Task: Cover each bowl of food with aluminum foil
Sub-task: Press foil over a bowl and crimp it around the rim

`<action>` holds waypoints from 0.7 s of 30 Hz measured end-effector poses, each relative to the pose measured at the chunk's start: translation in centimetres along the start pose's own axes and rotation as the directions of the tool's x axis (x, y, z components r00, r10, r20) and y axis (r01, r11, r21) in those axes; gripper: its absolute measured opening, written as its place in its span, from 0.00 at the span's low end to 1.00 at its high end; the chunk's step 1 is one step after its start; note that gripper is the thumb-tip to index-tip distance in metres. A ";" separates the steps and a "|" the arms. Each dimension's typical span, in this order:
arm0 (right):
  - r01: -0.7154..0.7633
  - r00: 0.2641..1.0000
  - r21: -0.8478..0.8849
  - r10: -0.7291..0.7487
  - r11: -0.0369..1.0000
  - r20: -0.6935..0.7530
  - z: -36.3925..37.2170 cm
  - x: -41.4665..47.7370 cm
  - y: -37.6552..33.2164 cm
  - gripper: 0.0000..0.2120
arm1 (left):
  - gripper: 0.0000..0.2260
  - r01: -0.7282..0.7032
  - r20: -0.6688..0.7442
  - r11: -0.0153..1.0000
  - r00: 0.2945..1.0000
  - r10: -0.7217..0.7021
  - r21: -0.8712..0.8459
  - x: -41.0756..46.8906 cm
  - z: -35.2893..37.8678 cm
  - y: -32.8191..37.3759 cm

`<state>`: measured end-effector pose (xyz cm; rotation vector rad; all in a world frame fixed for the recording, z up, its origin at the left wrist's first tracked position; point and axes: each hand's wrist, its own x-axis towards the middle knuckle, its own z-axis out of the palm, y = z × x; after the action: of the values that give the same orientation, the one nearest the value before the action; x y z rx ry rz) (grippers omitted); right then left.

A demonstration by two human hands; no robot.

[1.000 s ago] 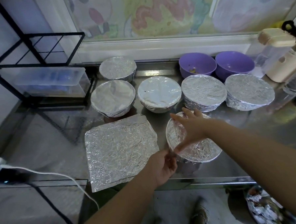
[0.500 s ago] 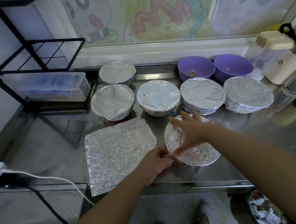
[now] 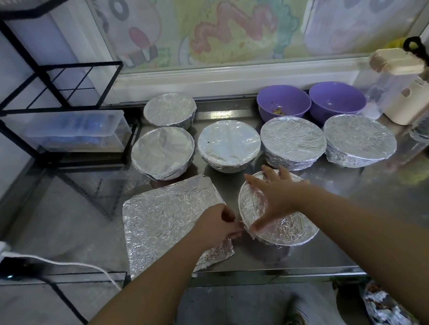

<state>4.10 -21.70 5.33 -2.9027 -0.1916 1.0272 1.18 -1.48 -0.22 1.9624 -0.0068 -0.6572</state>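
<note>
Pressing down on the front bowl [image 3: 295,232], the right hand [image 3: 276,196] lies flat on its foil cover [image 3: 254,210] with the fingers [image 3: 255,183] spread wide apart. The left hand [image 3: 215,225] is at the bowl's left rim. Its fingers [image 3: 233,234] are curled and pinch the edge of the foil cover there. This bowl sits near the front edge of the bench [image 3: 360,216]. Just to its left a loose foil sheet [image 3: 162,222] lies flat, and the left arm reaches over it. Behind stand five more covered bowls [image 3: 228,144], four in a row and one at the back left. Two purple bowls [image 3: 283,104] sit open at the back, one with bits of food inside.
</note>
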 end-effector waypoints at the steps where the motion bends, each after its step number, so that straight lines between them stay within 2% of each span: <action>1: -0.001 1.000 -0.001 0.001 1.000 0.000 0.0 0.0 -0.1 0.67 | 0.13 0.081 0.016 0.990 0.997 -0.080 -0.115 -0.3 0.4 -0.2; 2: -0.003 1.000 -0.002 0.003 1.000 0.000 0.0 -0.1 -0.1 0.67 | 0.12 0.163 0.046 0.958 0.987 -0.157 -0.236 -0.6 0.8 -0.4; 4: -0.005 1.000 -0.001 0.005 1.000 0.000 -0.1 -0.1 -0.2 0.67 | 0.08 0.283 0.111 0.831 0.959 -0.263 -0.478 -1.4 1.9 -0.5; 6: -0.006 1.000 -0.001 0.006 1.000 -0.002 0.0 -0.1 -0.2 0.68 | 0.04 0.316 0.128 0.680 0.941 -0.313 -0.662 -1.9 2.8 -0.1; 8: -0.007 1.000 -0.005 0.007 1.000 0.001 0.0 -0.1 -0.2 0.68 | 0.03 0.312 0.115 0.581 0.929 -0.351 -0.752 -2.4 3.4 0.6; 12: -0.004 1.000 -0.010 0.004 1.000 0.004 -0.1 -0.2 -0.2 0.67 | 0.06 0.323 0.123 0.504 0.913 -0.390 -0.801 -2.7 3.4 2.1; 15: -0.004 1.000 -0.016 0.004 1.000 0.001 -0.1 -0.3 -0.3 0.68 | 0.09 0.387 0.207 0.436 0.891 -0.404 -0.812 -2.6 2.3 4.0; 21: 0.000 1.000 -0.004 0.000 1.000 -0.009 0.1 -0.1 -0.3 0.68 | 0.20 0.552 0.425 0.481 0.833 -0.354 -0.681 -2.6 -0.2 8.2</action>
<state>4.00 -21.45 5.34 -2.9101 -0.1925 1.0151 1.30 -4.50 7.80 0.9805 0.6077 -1.0242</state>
